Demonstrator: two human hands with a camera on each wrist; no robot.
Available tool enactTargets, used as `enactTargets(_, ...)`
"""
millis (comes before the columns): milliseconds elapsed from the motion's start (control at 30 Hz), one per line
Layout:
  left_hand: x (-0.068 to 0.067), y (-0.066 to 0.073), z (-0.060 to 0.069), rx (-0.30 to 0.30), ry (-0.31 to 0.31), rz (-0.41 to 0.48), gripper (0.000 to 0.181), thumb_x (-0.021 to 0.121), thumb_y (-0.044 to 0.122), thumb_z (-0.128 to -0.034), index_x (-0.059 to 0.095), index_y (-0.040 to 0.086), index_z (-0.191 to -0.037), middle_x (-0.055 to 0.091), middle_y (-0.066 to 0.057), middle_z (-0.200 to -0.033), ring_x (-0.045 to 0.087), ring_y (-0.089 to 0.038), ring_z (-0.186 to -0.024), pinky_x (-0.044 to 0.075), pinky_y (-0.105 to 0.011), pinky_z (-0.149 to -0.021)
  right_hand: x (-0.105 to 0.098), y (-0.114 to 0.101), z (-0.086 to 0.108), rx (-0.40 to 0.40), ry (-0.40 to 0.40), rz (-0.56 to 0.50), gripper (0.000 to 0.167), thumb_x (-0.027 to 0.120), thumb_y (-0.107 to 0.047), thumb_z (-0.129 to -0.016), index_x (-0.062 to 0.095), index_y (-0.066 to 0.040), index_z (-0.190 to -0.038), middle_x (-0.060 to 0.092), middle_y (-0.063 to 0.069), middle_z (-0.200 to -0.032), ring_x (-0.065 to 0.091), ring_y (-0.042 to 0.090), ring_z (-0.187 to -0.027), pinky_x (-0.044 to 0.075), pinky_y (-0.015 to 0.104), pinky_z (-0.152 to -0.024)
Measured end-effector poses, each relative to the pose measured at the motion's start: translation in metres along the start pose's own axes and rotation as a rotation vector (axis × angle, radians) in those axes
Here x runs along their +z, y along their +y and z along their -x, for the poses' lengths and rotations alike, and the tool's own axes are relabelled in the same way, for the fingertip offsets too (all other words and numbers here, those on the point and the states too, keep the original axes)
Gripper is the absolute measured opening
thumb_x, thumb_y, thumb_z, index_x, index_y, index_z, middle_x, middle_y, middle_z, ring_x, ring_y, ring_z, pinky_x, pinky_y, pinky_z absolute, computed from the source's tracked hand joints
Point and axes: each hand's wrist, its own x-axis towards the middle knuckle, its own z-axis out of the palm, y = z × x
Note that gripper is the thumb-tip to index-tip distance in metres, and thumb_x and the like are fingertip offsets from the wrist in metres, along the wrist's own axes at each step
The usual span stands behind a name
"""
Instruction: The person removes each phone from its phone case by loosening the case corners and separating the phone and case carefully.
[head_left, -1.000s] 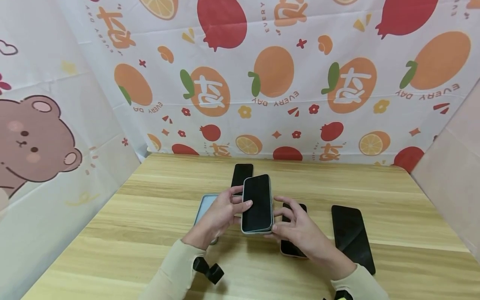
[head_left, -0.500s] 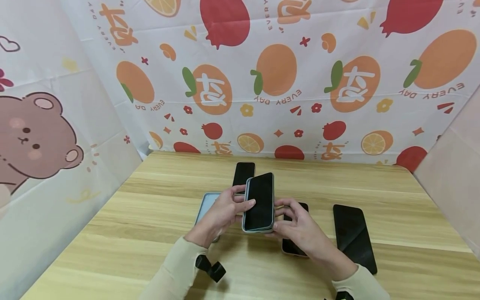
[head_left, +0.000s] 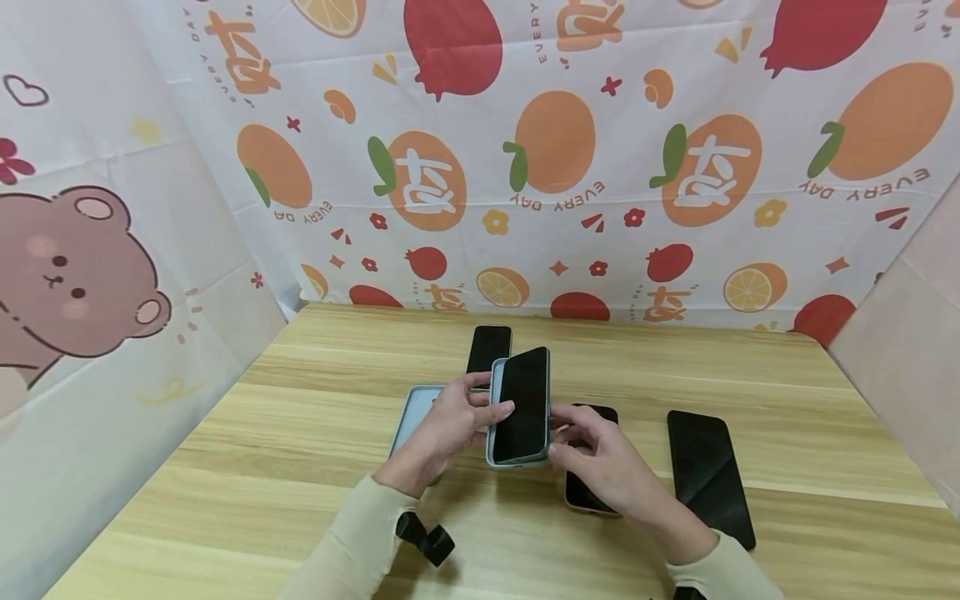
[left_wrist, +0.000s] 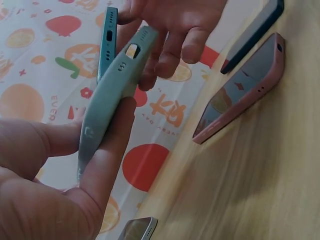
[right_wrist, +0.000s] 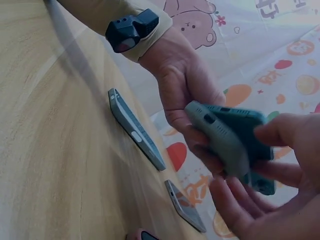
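A phone (head_left: 522,404) with a dark screen and teal edge is held above the table, its right side tilted out of a pale blue-green case (left_wrist: 110,95). My left hand (head_left: 448,425) grips case and phone from the left, thumb on the screen, fingers behind the case. At the phone's right edge is my right hand (head_left: 607,462); its thumb and fingers pinch the teal phone (right_wrist: 245,130) in the right wrist view. Phone and case stand apart along one side and still meet on the other.
A light blue case (head_left: 411,412) lies left, partly under my left hand. Behind is a black phone (head_left: 487,354). A pink-cased phone (head_left: 588,492) lies beneath my right hand, and a large black phone (head_left: 708,471) further right. Patterned cloth (head_left: 555,242) hangs behind the table.
The phone has tilted further out of its case, so more of the case's inside shows along the left. My right hand's fingers have drawn in closer beside the phone's edge.
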Motion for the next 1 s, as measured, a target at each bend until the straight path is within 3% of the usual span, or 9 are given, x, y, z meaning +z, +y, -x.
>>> enactTargets(67,0.002,-0.001,0.000,0.008,0.013,-0.026,0.067,0.071,0.016,-0.0920,0.035,0.008,-0.147,0.066,-0.018,-0.119,0.071,-0.021,-0.091,0.061,-0.042,-0.080,0.000,-0.002,0.001,0.021,0.039,0.048,0.039,0.059,-0.016,-0.099,0.056,-0.001,-0.135,0.055,0.016,-0.115,0.061,0.021,-0.090,0.053,0.024,-0.081)
enactTargets(167,0.004,-0.004,-0.001,0.012,0.021,-0.058,0.067,0.072,0.017,-0.0912,0.035,0.008,-0.147,0.068,-0.017,-0.115,0.072,-0.021,-0.089,0.061,-0.043,-0.078,-0.001,-0.006,0.001,0.063,0.034,-0.002,0.037,0.056,-0.021,-0.101,0.058,0.001,-0.132,0.059,0.016,-0.109,0.062,0.023,-0.084,0.055,0.030,-0.081)
enactTargets(300,0.007,-0.007,-0.002,0.021,0.040,-0.076,0.067,0.072,0.015,-0.0909,0.035,0.008,-0.146,0.068,-0.017,-0.113,0.072,-0.021,-0.087,0.061,-0.042,-0.077,-0.001,-0.007,0.000,0.107,-0.046,-0.184,0.048,0.055,-0.025,-0.103,0.048,0.004,-0.139,0.061,0.021,-0.125,0.067,0.022,-0.100,0.058,0.036,-0.090)
enactTargets(400,0.008,-0.008,-0.001,0.027,0.058,-0.083,0.069,0.073,0.014,-0.0901,0.035,0.008,-0.147,0.067,-0.017,-0.114,0.072,-0.021,-0.086,0.061,-0.042,-0.077,0.000,-0.005,-0.001,0.149,-0.076,-0.294,0.058,0.055,-0.025,-0.102,0.035,0.007,-0.146,0.051,0.027,-0.141,0.062,0.025,-0.119,0.055,0.037,-0.096)
enactTargets(500,0.009,-0.007,0.000,0.032,0.057,-0.082,0.068,0.073,0.013,-0.0903,0.035,0.009,-0.146,0.065,-0.017,-0.115,0.071,-0.020,-0.086,0.061,-0.042,-0.077,0.000,-0.003,-0.002,0.192,-0.067,-0.360,0.060,0.055,-0.019,-0.102,0.028,0.007,-0.149,0.045,0.029,-0.146,0.058,0.026,-0.126,0.054,0.037,-0.097)
enactTargets(767,0.005,-0.004,0.005,0.060,0.031,-0.103,0.059,0.061,0.009,-0.0965,0.033,0.007,-0.149,0.063,-0.021,-0.123,0.069,-0.022,-0.091,0.062,-0.042,-0.074,-0.001,0.002,-0.005,0.212,-0.036,-0.359,0.050,0.055,-0.006,-0.100,0.037,0.008,-0.144,0.056,0.025,-0.136,0.064,0.020,-0.115,0.057,0.034,-0.092)
enactTargets(1000,-0.004,-0.002,0.008,0.052,0.032,-0.122,0.056,0.053,0.007,-0.0976,0.033,0.008,-0.150,0.060,-0.021,-0.128,0.066,-0.021,-0.094,0.062,-0.040,-0.067,-0.005,0.003,-0.007,0.220,-0.033,-0.358,0.049,0.056,-0.007,-0.100,0.039,0.008,-0.143,0.058,0.023,-0.135,0.065,0.018,-0.112,0.057,0.033,-0.091)
